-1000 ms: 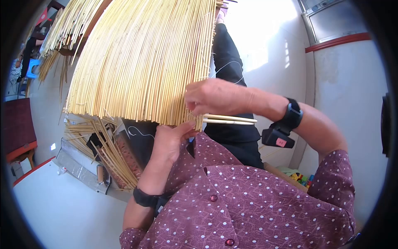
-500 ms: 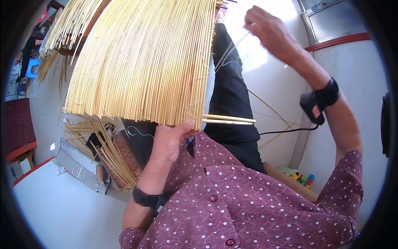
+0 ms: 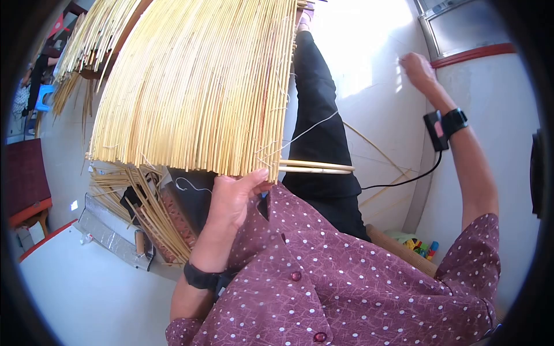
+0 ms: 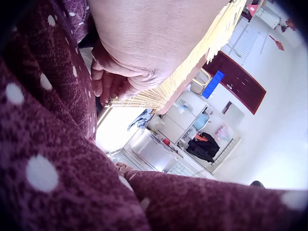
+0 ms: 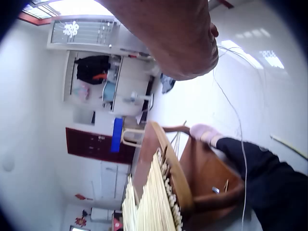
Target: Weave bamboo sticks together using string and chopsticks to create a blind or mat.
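Observation:
A mat of straw-coloured stalks [image 3: 190, 86] lies side by side in front of the person, stitched with white thread near its right edge. At its near right corner the left hand [image 3: 234, 199] pinches the stalk ends, thumb on top and the other fingers underneath. Out to the right, the right hand [image 3: 419, 72] is raised with its fingers curled. A white thread [image 3: 314, 126] runs from the mat's edge up across the dark trouser leg towards that hand. In the right wrist view the thread [image 5: 238, 115] hangs in loops beside the hand [image 5: 192, 53].
Two pale stalks [image 3: 317, 167] stick out to the right over the leg. Loose stalks [image 3: 153, 202] lie below left, and more stalks [image 3: 107, 34] rest at the upper left. A wooden chair [image 5: 185, 192] stands under the mat. A white wall [image 3: 490, 127] rises on the right.
The right hand has gone from the mat's right edge up and outward to the right, drawing the thread along. The left hand has kept its grip at the corner.

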Available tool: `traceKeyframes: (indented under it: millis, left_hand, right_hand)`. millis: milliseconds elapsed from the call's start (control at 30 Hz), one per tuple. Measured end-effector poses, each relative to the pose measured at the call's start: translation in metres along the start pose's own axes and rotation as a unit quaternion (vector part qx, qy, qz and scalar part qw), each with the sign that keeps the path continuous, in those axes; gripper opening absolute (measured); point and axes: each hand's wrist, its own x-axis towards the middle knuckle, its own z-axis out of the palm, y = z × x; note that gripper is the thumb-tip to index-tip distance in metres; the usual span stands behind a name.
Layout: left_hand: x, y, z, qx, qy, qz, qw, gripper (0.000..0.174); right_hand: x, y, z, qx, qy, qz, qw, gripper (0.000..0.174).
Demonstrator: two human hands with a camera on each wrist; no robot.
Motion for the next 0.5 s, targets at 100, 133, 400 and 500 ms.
traceKeyframes:
  millis: [100, 133, 400, 500]
  left_hand:
    - [-0.002, 0.003, 0.003, 0.002, 0.003, 0.003, 1.0, 0.035]
    - [-0.001, 0.004, 0.004, 0.003, 0.002, 0.002, 1.0, 0.035]
    - [-0.001, -0.001, 0.005, 0.007, 0.013, -0.001, 1.0, 0.033]
    - [-0.001, -0.002, 0.003, 0.015, 0.012, -0.003, 1.0, 0.033]
  right_hand:
    - [-0.019, -0.065, 0.01, 0.171, -0.022, -0.228, 0.958, 0.026]
    - [-0.048, -0.108, -0.007, 0.428, -0.052, -0.19, 0.882, 0.031]
    - [-0.134, -0.223, -0.043, 0.578, -0.35, -0.308, 0.67, 0.023]
    - [-0.13, -0.205, -0.051, 0.67, -0.398, -0.198, 0.594, 0.03]
